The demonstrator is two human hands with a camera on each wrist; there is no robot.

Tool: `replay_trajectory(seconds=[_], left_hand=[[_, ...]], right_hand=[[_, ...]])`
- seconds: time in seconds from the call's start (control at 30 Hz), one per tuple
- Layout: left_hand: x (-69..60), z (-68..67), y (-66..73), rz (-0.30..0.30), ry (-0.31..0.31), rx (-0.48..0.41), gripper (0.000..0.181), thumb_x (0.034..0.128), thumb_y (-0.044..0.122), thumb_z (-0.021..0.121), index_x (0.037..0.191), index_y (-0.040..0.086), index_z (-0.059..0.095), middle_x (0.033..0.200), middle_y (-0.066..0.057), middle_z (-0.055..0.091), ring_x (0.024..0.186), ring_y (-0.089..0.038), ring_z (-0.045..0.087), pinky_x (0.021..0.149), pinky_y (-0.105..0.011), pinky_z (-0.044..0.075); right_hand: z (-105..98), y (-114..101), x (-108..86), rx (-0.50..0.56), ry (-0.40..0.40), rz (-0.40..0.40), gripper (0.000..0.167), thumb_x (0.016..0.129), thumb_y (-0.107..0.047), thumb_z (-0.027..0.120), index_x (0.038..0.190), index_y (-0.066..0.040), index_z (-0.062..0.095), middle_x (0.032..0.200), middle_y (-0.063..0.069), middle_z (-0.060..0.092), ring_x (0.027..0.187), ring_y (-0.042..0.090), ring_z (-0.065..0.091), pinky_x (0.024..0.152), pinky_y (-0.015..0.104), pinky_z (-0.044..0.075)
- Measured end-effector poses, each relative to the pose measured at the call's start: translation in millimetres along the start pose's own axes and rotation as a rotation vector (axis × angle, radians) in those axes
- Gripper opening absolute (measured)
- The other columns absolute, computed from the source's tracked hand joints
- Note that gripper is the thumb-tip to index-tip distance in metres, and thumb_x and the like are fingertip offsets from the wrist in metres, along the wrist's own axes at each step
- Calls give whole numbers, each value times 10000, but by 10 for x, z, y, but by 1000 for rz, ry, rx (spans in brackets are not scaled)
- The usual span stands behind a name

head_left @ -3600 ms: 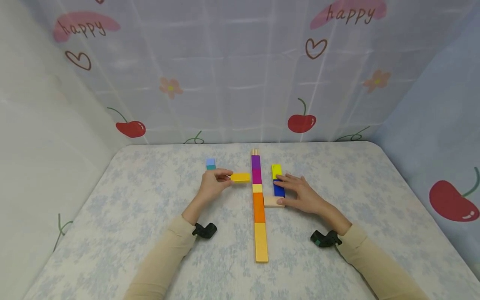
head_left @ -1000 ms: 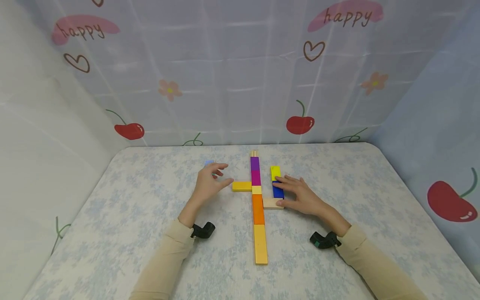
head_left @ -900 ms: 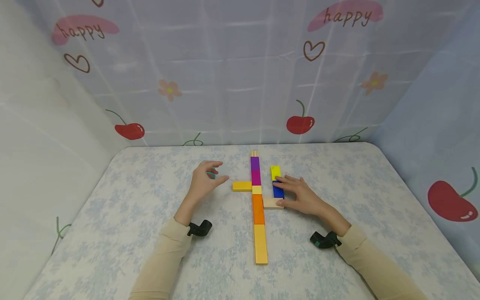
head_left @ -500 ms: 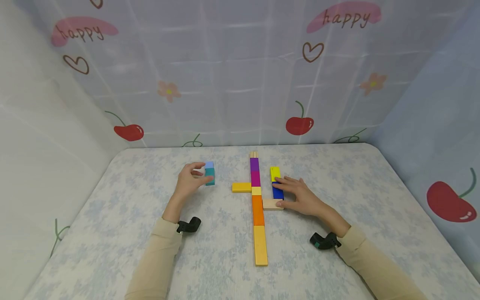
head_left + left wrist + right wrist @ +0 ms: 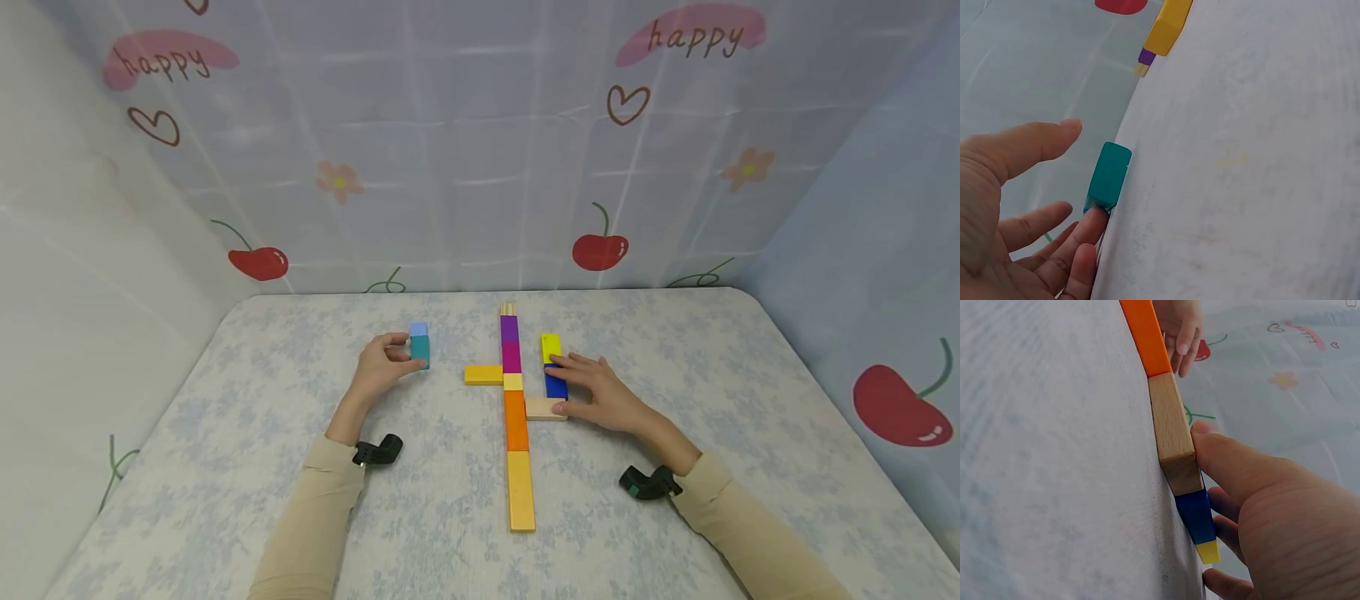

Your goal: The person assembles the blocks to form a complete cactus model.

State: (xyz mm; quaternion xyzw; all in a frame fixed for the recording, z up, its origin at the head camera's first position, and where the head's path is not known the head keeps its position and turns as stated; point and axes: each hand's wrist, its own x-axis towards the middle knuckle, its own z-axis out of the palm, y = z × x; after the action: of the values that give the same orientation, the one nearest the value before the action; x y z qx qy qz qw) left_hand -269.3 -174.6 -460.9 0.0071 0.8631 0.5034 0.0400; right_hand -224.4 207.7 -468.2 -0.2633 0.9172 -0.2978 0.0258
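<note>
My left hand (image 5: 378,367) is at the left side of a teal block (image 5: 420,350), with a light blue block (image 5: 418,328) behind it. The left wrist view shows a fingertip against the teal block (image 5: 1110,175) and the thumb (image 5: 1041,142) apart from it. On the right, my right hand (image 5: 607,396) rests with spread fingers over a yellow block (image 5: 551,344), a dark blue block (image 5: 556,388) and a plain wooden block (image 5: 538,408). Its thumb touches the top edge of the plain block (image 5: 1172,419) in the right wrist view.
A straight column of blocks runs down the middle: purple (image 5: 509,329), magenta (image 5: 512,358), pale yellow (image 5: 512,382), orange (image 5: 516,421) and a long tan one (image 5: 521,492). A golden-yellow block (image 5: 483,375) sticks out left from it. A printed curtain (image 5: 450,167) hangs behind the table.
The golden-yellow block, earlier pinched in my left hand, now lies released against the column. My left hand has moved left to the teal block. My right hand stays in place.
</note>
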Motion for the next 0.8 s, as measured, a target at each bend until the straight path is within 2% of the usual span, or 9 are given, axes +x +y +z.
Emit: replay_trajectory(seconds=[0.3,0.53,0.8], left_hand=[[7,32,-40,19,-3,11,664,827,210,789,1408,70,501,1193,-180,610,1066,-301,584,910,-450,503],[16,50,-58,32,5,39,700,818,218,797,1425,59,485,1141,-172,620,1026,-299,588,879,-441,503],[13,59,-54,22,-16,47,734,827,210,785,1462,73,443,1123,-177,626,1009,-302,587,847,-418,506]], right_hand=[[9,17,4,-8,-1,-4,626,851,-377,743,1392,-116,564,1509,147,446,1443,428,279,1089,776,42],[7,12,-1,-14,-1,-5,622,854,-372,742,1393,-117,563,1510,148,444,1446,422,278,1095,770,47],[9,9,-16,-8,14,-10,612,857,-370,740,1386,-114,569,1503,158,450,1439,438,284,1093,772,47]])
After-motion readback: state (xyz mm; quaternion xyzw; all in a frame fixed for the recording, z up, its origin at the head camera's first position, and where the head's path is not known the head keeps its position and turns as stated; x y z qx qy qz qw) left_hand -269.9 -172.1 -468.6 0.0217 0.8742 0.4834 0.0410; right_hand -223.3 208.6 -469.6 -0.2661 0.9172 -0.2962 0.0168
